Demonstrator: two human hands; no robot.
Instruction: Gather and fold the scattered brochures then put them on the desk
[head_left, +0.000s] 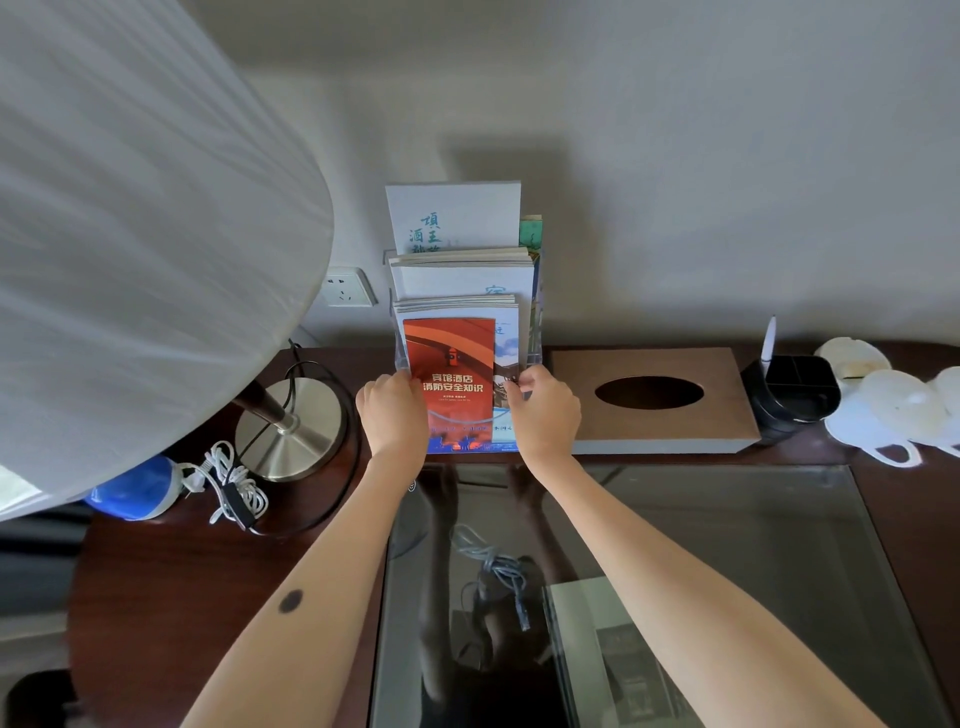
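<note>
The red brochure (450, 358) stands upright, sides gripped by left hand (394, 411) and right hand (546, 413).

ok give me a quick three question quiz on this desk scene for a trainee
1. True or false: the left hand and right hand grip the front brochures by opposite side edges.
2. What lies directly right of the clear rack? A a laptop, B a wooden tissue box, C a kettle.
3. Fill in: the lamp base stands to the ___ of the rack.
Key: 1 true; 2 B; 3 left.
</note>
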